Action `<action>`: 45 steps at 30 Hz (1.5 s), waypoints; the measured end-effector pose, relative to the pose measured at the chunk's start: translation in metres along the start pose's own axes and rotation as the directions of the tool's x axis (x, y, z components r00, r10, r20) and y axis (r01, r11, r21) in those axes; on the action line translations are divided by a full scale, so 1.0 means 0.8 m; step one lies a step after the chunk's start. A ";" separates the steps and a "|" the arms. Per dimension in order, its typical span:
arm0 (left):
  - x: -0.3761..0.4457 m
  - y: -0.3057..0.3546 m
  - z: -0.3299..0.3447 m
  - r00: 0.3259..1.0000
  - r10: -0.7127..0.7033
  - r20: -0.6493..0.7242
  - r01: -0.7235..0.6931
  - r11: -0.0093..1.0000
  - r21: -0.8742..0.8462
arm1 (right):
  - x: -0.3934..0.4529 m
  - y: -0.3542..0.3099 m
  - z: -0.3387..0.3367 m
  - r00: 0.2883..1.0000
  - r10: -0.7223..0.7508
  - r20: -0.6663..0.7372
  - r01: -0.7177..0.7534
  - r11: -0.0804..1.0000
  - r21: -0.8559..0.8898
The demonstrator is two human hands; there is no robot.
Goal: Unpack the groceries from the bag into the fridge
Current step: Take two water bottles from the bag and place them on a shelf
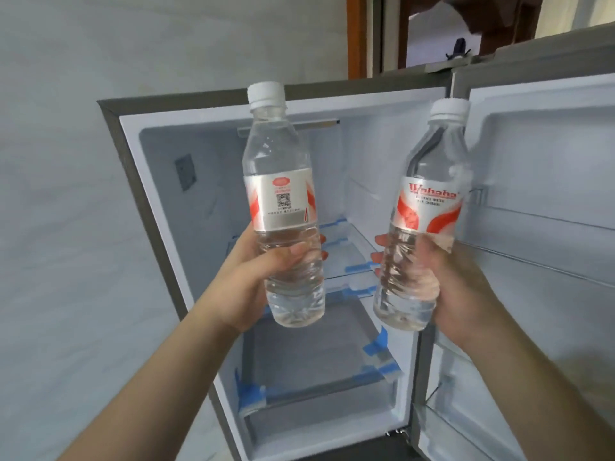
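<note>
Fingers (293,252) partly hidden behind bottles (283,201)

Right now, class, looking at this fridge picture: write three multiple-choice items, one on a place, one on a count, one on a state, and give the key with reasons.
1. Where is the bottle showing the brand name?
A. right hand B. left hand C. door shelf

2. How many bottles are held?
A. one B. two C. three

3. The fridge door is:
A. shut B. open C. missing

Key: 1 A, the right hand grips the branded bottle. 2 B, the left hand holds a second bottle. 3 B, the fridge door stands swung aside from the fridge.
</note>
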State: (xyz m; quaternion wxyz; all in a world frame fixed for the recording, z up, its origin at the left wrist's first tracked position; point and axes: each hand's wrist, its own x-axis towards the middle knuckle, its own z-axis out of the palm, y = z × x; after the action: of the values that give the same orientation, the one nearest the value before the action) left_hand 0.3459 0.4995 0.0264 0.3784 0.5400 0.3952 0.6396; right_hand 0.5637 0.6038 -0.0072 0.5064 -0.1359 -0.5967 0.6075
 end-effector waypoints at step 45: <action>0.291 -0.248 -0.215 0.805 -0.090 -0.586 0.282 0.927 0.246 | 0.364 0.348 0.037 0.955 0.130 -0.267 -0.204 0.940 -0.272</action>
State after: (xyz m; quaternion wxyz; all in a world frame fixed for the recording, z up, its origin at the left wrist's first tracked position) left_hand 0.1563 0.7745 -0.0820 0.2127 0.3385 0.6397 0.6564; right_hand 0.2838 0.8754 -0.1121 0.4960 -0.3348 -0.6003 0.5306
